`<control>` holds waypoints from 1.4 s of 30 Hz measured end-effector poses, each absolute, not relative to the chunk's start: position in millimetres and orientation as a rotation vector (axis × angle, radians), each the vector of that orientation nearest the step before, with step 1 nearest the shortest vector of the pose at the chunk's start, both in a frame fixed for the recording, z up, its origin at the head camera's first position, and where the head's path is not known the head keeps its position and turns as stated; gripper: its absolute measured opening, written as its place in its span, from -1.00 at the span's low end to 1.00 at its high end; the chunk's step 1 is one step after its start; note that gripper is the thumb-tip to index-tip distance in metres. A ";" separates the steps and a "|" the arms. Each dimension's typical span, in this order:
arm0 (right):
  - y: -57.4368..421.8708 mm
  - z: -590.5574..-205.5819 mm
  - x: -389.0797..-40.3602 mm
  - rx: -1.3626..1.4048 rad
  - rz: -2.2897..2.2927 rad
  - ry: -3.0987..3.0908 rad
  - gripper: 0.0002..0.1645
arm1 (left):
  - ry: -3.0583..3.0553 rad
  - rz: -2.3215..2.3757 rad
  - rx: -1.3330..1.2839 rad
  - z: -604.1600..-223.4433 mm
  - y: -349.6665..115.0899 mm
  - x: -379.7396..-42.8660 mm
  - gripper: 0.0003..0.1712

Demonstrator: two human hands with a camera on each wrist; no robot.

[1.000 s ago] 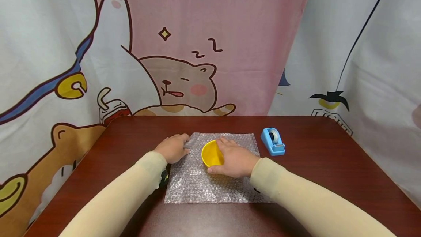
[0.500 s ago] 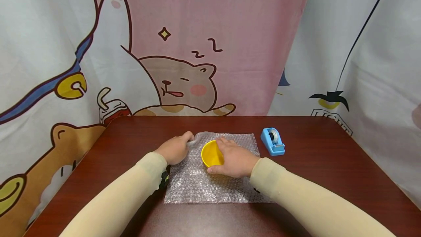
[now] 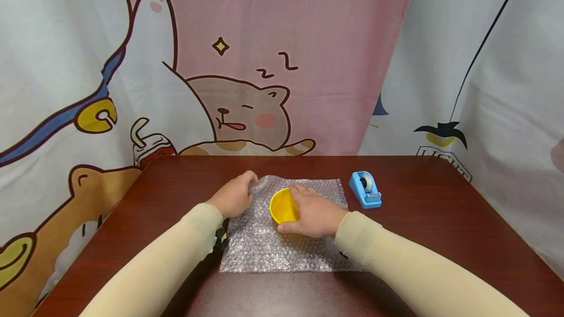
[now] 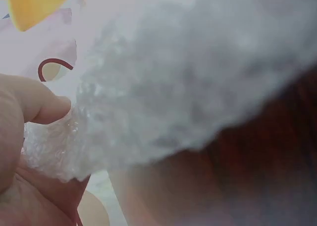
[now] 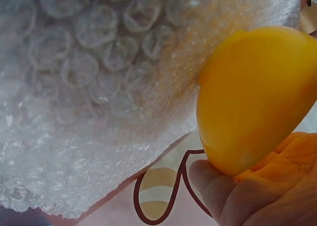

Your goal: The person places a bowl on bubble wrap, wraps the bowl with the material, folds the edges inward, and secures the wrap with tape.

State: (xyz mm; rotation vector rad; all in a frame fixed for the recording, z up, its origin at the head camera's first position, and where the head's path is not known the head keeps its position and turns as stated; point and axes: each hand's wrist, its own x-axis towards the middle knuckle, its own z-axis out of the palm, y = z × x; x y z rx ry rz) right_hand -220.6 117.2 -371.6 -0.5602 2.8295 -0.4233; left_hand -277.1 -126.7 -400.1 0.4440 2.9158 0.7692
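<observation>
A yellow bowl (image 3: 282, 206) sits on a sheet of clear bubble wrap (image 3: 264, 251). My right hand (image 3: 318, 213) holds the bowl from its right side, with the thumb at the near rim and the fingers at the far rim. In the right wrist view, the smooth outside of the bowl (image 5: 252, 97) shows beside the hand. My left hand (image 3: 233, 197) pinches the far left corner of the bubble wrap, which is raised a little. The left wrist view shows the thumb (image 4: 49, 104) on the gathered bubble wrap (image 4: 129, 107).
A light blue tape dispenser (image 3: 365, 190) with a roll of tape stands to the right of the bubble wrap. The dark red-brown table (image 3: 423, 209) runs back to a curtain (image 3: 335, 62) printed with cartoon animals.
My left hand has gone from loose fingers at the bubble wrap's edge to pinching its far left corner and lifting it slightly. My right hand and the bowl have stayed in place.
</observation>
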 end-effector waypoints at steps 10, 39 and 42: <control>117.1 -371.7 -220.2 -0.557 -0.415 2.838 0.35 | 2.913 0.889 0.412 -400.7 -128.0 -278.3 -0.21; 116.4 -371.7 -218.9 -0.550 -0.429 2.838 0.36 | 2.695 1.263 0.211 -390.5 -125.3 -274.6 0.25; 116.3 -371.6 -218.8 -0.547 -0.425 2.840 0.35 | 2.712 1.239 0.230 -389.9 -125.0 -273.1 0.17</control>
